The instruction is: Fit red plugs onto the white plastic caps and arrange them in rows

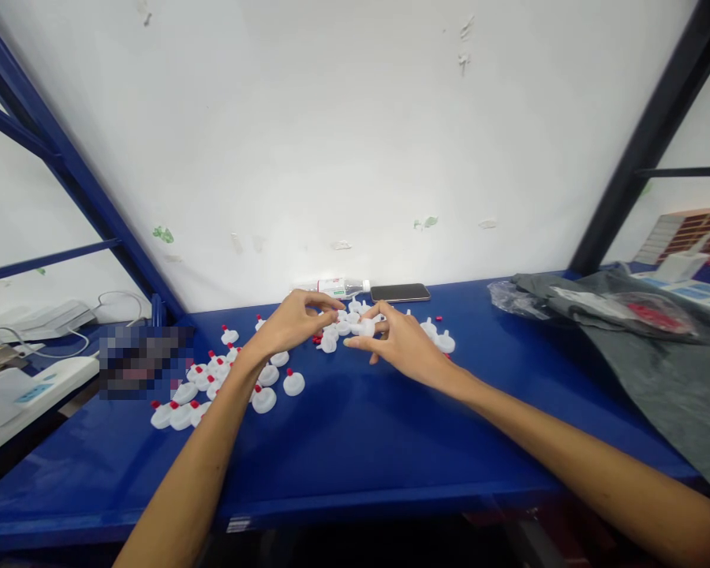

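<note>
My right hand (pixel 394 341) is closed around a white plastic nozzle lid (pixel 364 326), held between thumb and fingers just above the table. Close by on the left, my left hand (pixel 300 322) has its thumb and forefinger drawn together in a pinch; what sits between those fingertips is too small to make out. Loose white nozzle lids (pixel 327 341) lie beneath and between both hands, with small red caps (pixel 317 339) beside them. Around my left forearm spread several white lids with red caps on their tips (pixel 264 399), some of them hidden behind the arm.
A clear bottle (pixel 331 287) and a dark phone (pixel 400 293) lie along the wall. More white lids (pixel 443 341) are right of my right hand. Grey plastic bags (pixel 603 308) cover the blue table's (pixel 355 450) right end. Blue frame posts (pixel 88 173) flank it.
</note>
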Tool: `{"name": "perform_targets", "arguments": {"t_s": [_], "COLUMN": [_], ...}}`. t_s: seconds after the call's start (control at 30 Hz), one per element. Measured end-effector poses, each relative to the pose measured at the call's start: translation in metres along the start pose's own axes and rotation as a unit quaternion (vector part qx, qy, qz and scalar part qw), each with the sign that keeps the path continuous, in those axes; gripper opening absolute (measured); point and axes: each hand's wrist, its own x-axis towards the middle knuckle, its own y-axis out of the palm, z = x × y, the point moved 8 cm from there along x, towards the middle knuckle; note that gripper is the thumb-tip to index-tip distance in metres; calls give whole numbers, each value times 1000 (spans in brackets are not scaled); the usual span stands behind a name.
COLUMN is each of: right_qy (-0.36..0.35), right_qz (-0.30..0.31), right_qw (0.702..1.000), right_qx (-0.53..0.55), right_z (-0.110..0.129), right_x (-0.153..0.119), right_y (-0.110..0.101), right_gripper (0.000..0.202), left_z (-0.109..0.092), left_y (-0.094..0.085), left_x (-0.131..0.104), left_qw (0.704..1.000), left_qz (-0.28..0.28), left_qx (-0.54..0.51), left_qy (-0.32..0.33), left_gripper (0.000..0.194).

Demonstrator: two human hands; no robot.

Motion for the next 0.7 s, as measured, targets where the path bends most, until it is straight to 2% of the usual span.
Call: {"name": "perform_targets", "arguments": {"t_s": [0.1, 0.2, 0.33, 0.57, 0.7], "right_qy": [29, 43, 46, 50, 82], "right_qz": [1, 9, 11, 29, 60], "right_qw": [1000, 999, 997, 989, 983], "right_qx": [10, 21, 60, 135, 155], "right_z": [-4, -5, -3, -5, -6], "right_x": [0, 0, -1, 0, 1], "right_y": [0, 0, 0, 6, 11], "right_gripper": [37, 38, 38, 44, 46], "left_z": [-13, -17, -13, -15, -19], "left_y": [3, 7, 12, 19, 6], "left_x": [-4, -6, -3, 2, -1], "left_qw": [991, 983, 976, 965, 973], "left_qz": [16, 37, 48, -3, -27], "left_qx": [-132, -177, -211, -260, -226], "left_qy": [0, 7, 11, 26, 47], "left_gripper": [30, 26, 27, 24, 25]}}
